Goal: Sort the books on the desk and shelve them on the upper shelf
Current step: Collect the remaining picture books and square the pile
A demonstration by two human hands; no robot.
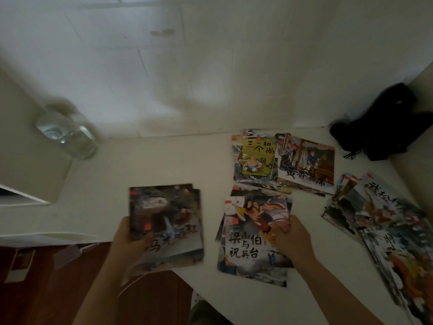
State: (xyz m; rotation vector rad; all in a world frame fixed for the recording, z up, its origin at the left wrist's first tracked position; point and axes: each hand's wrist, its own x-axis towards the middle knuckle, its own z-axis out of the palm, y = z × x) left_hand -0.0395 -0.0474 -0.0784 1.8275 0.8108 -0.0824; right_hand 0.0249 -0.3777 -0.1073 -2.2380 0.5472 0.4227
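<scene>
Near the front edge of the desk, the left hand grasps a small stack of picture books, thumb on the top cover and fingers hidden beneath. This stack projects partly past the desk edge, over the dark floor, and appears lifted clear of the surface; motion blur prevents confirmation.

To the right, the right hand rests on the near-centre pile, at its right edge. The fingers are curled over the top cover, which shows a figure in red and black; whether they pinch that cover or only press on it cannot be told.

Governing relation: the near-centre pile lies directly under the right hand and just beside the held stack, on its right. Both have their long axes running away from the person, roughly parallel. Merging therefore likely calls for a short leftward transfer by the right hand, with little rotation.

Two further groups remain on the desk: a rear pile topped by a yellow-green cover, and a fanned pile at the right edge. Both are nearer the right hand. Sorting appears to be at an early stage, and no upper shelf is visible.
</scene>
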